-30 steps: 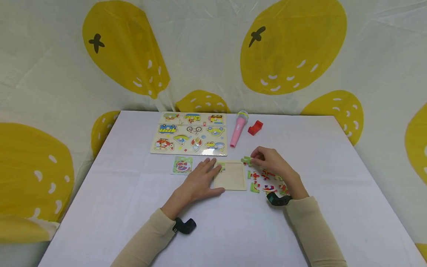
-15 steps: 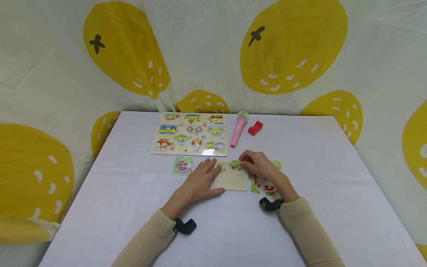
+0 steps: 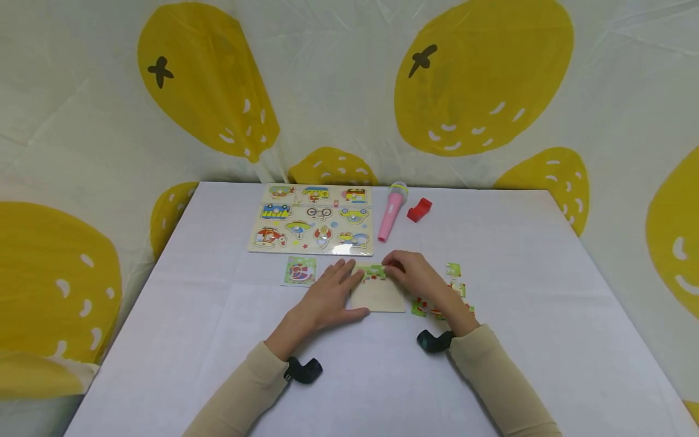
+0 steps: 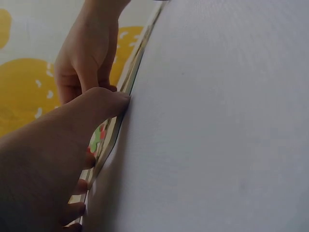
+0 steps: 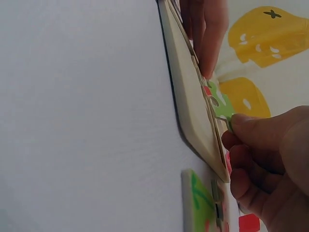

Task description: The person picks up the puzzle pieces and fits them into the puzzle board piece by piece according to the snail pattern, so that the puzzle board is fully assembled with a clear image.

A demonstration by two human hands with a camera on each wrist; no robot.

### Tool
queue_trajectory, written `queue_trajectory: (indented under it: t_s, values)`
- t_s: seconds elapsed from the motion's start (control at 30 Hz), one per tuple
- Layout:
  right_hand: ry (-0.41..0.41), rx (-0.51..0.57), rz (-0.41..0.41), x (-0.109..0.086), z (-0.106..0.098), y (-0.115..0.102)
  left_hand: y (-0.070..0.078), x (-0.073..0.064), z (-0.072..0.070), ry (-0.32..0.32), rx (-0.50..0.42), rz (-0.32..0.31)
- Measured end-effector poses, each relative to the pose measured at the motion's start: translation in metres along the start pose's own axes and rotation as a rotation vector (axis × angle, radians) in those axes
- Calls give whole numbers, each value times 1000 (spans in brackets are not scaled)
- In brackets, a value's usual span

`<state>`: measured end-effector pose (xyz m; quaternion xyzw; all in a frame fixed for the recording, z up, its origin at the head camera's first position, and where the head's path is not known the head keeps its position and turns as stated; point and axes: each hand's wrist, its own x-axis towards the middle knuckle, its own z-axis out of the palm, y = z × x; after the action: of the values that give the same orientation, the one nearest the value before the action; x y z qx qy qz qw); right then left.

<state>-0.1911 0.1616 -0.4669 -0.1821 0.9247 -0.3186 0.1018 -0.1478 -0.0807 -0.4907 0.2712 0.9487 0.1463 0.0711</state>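
Head view: soft, even, moderate light; tablecloth (image 3: pixel 360 388) reads pale grey-lavender. Glare: one small white patch on the vehicle board (image 3: pixel 297 249), beyond the wooden frame (image 3: pixel 378 298). Faint shadows under both sleeves (image 3: pixel 499 382), nearer the wearer than the frame. Printing on the puzzle pieces (image 3: pixel 419 307) right of the frame too small to resolve.

Left wrist view: dimmer; left hand (image 3: pixel 327 294) dark over the frame, broad soft-edged shadow on the cloth alongside it.

Right wrist view: thin dark shadow hugs the frame's edge; right hand (image 3: pixel 417 278) shaded between its fingers; detail soft. Both wrist views strongly tilted.
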Motion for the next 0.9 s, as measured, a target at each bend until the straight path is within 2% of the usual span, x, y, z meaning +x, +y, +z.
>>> queue_trajectory:
  t_s: [0.27,0.57,0.9]
  values:
    - [5,-35,3,1,5,-2,3,2,-1,4,14,-10]
    - [25,-74,-23,1,4,-4,8,6,0,58,90,14]
    - [-2,-96,12,1,3,-6,8,7,3,105,126,31]
